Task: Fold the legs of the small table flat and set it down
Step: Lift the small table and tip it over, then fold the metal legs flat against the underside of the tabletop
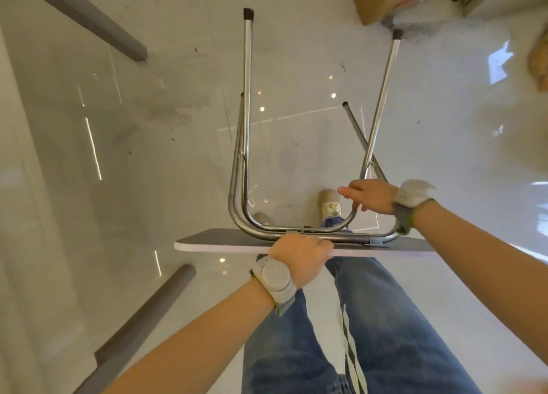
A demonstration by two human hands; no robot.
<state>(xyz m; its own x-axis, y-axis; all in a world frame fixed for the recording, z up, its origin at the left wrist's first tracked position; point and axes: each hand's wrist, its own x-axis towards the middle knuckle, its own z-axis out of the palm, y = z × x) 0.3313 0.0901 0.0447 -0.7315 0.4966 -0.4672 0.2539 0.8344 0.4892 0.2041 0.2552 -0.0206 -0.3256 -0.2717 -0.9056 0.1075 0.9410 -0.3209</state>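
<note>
Small folding table (225, 239) held edge-on above floor (148, 127), chrome legs (247, 121) pointing away. Left hand (299, 253) clamped on tabletop's near edge. Right hand (370, 195) half-open, fingers (345, 192) touching bend of right leg tube.

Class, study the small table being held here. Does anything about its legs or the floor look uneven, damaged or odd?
Yes. One chrome leg frame has black end caps, but the thinner grey leg behind ends in a bare open tube. Dark scuffs and specks also mark the floor.

small table (213, 241) on edge, chrome legs (246, 121) unfolded
</note>
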